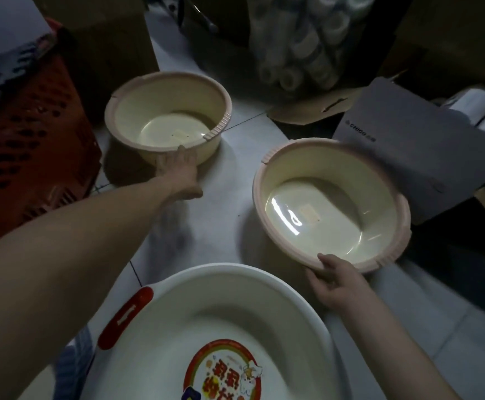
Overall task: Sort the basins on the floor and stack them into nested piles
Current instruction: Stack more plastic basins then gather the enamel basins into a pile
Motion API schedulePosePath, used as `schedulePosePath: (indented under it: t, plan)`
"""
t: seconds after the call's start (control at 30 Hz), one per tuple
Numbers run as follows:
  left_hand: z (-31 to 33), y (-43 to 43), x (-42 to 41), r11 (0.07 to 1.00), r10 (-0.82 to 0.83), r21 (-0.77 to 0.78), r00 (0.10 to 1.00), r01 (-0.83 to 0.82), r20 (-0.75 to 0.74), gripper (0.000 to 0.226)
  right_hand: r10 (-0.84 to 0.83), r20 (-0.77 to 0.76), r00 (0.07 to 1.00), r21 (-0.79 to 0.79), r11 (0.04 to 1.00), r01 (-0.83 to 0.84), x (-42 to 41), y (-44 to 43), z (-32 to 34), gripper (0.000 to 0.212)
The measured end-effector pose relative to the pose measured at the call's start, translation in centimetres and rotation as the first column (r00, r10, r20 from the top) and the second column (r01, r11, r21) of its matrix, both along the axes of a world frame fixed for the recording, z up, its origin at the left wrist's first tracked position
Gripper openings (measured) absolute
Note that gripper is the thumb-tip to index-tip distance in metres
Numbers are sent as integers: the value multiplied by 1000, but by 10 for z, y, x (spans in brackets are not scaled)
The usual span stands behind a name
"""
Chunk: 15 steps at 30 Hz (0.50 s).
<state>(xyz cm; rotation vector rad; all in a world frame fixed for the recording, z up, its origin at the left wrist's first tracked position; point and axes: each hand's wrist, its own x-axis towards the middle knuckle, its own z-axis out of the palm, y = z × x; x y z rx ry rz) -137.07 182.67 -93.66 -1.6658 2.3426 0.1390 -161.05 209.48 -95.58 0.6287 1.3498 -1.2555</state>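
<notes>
hands apart, left (180, 172) touching far basin (141, 109), right (336, 281) gripping tilted basin (336, 166)

Three basins in frame: two cream ones with pink rims, the far cream basin (167, 111) at left and the near cream basin (330, 203) at right, plus one large white basin (221, 313) (one red handle showing). Two hands: the left hand (179, 171) and the right hand (336, 281). One red crate (33, 125), far left; one grey box (408, 145), far right.

Red slatted crate (30, 134) left; grey CHICO box (414, 145) right; film rolls (302, 44) behind, between cardboard boxes (111, 33)
</notes>
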Motion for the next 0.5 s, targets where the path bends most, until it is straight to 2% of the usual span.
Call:
schedulePosePath:
  t: [0.2,0.33,0.4,0.5]
  plan:
    - [-1,-9,-8,992,40,-116,999,-40,-3,104,14,25,1000,41,999,-15,-4,7,4,15]
    - [-2,-20,-3,999,26,-27,999,-27,-34,105,15,40,999,61,998,-17,-8,19,8,14]
    - [0,-19,-3,998,41,-48,999,-42,-26,92,20,44,999,63,998,-22,-10,24,11,14]
    - [1,-11,-2,995,-9,-102,997,17,77,60,38,25,999,73,997,-40,-11,28,15,16]
